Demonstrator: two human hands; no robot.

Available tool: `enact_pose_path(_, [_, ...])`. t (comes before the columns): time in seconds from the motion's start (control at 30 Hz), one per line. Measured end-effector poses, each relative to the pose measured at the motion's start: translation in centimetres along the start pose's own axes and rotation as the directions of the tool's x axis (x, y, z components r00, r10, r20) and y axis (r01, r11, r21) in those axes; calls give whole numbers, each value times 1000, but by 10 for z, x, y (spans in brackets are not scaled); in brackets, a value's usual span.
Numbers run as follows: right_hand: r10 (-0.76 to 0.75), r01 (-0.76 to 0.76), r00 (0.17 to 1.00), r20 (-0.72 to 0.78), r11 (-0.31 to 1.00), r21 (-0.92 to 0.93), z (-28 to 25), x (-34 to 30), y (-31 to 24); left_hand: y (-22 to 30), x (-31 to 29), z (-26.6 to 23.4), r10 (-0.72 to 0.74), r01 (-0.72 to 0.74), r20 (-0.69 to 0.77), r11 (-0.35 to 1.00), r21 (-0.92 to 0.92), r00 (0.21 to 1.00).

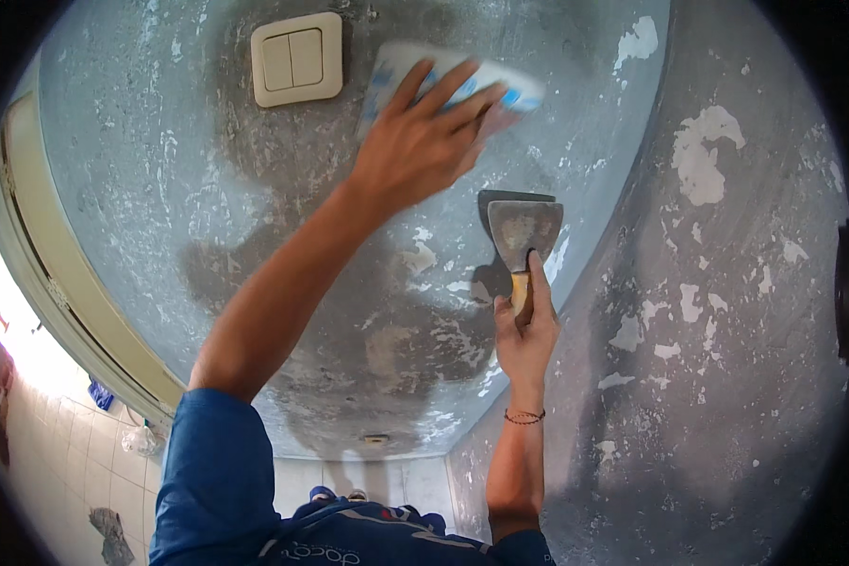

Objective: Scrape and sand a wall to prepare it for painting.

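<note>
Up on the patchy grey wall (368, 302), my left hand (424, 132) lies with its fingers over a white pad with blue marks (391, 71), holding it against the surface just right of a light switch. The pad is blurred, so I cannot tell exactly what it is made of. Lower and to the right, my right hand (528, 325) grips a putty knife (525, 231) by its yellowish handle, the index finger stretched along it. The knife's broad metal blade points upward near the wall and casts a dark shadow there.
A cream double light switch (298, 59) is set in the wall. At the left is a cream door frame (75, 274) with a bright opening beyond. On the right stands another wall (698, 311) with flaking white patches. Pale floor tiles (85, 453) show below.
</note>
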State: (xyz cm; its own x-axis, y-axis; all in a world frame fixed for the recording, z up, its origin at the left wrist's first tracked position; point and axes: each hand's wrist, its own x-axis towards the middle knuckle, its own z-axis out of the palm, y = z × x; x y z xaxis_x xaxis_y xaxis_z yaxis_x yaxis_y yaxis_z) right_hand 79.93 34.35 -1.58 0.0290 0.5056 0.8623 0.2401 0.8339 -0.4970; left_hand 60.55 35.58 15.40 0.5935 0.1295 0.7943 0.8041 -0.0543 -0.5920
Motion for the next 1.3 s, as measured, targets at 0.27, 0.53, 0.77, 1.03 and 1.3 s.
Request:
enact_pose_path(0.27, [-35, 56, 997, 75, 955, -292, -6, 26, -17, -21, 11, -2, -125, 127, -55, 991, 32, 991])
enact_pose_path(0.53, [-128, 151, 988, 86, 916, -372, 3, 102, -44, -17, 30, -7, -155, 155, 0, 988, -12, 988])
enact_pose_path(0.77, [78, 19, 979, 191, 886, -463, 0, 40, -17, -1, -23, 1, -193, 189, -70, 980, -62, 979])
enact_pose_path(1.03, [-4, 72, 989, 150, 890, -451, 8, 70, -33, -33, 44, -6, -127, 126, -16, 991, -41, 992])
enact_pose_path(1.3, [-19, 81, 990, 136, 882, -465, 7, 78, -40, -33, 41, 1, -85, 92, -80, 991, 94, 993])
